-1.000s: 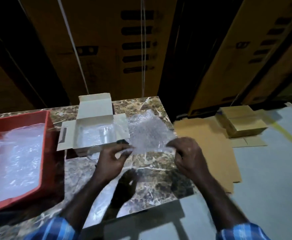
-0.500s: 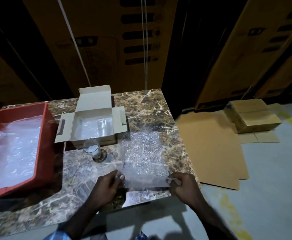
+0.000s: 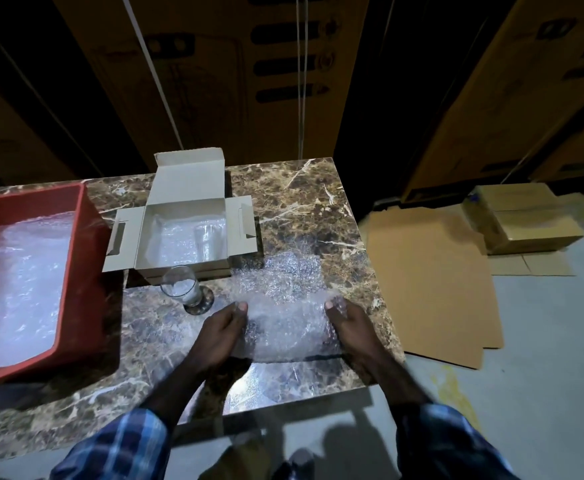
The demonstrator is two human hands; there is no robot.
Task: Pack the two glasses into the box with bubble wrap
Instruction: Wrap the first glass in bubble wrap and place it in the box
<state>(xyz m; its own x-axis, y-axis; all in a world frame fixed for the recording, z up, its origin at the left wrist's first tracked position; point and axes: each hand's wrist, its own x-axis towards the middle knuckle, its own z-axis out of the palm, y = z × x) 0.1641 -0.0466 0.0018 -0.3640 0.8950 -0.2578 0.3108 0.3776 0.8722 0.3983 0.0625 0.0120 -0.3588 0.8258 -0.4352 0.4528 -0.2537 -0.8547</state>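
Lying flat on brown veined marble tabletop (image 3: 301,209), toward 5 o'clock: clear bubble wrap sheet (image 3: 283,299), near edge lifted and curled.
Left hand (image 3: 219,336), at 7 o'clock of sheet: fingers curled on left near edge, thumb on top, gripping wrap.
Right hand (image 3: 353,327), at 4 o'clock of sheet: fingers curled over right near edge, gripping wrap; fingertips blurred under plastic.
Blue checked sleeves (image 3: 121,448) at 6 o'clock of frame.
Standing upright on tabletop, at 10 o'clock of left hand, apart from it: clear stemless drinking glass (image 3: 181,287), just in front of box, at its near wall.
Open grey cardboard box (image 3: 185,188), at 12 o'clock of glass: lid flap raised at rear, side flaps spread left and right. Inside, lined with bubble wrap: second clear glass (image 3: 207,239), in right half; upright or lying, cannot tell.
Red plastic crate (image 3: 89,237), at 9 o'clock of box, on tabletop: filled with loose bubble wrap (image 3: 17,282).
On grey floor, at 3 o'clock of table: flattened brown cardboard sheet (image 3: 432,278); beyond it, at 2 o'clock, stack of closed brown cartons (image 3: 522,220).
Behind table, at 12 o'clock: tall brown cartons (image 3: 235,74) with dark printed markings, dimly lit.
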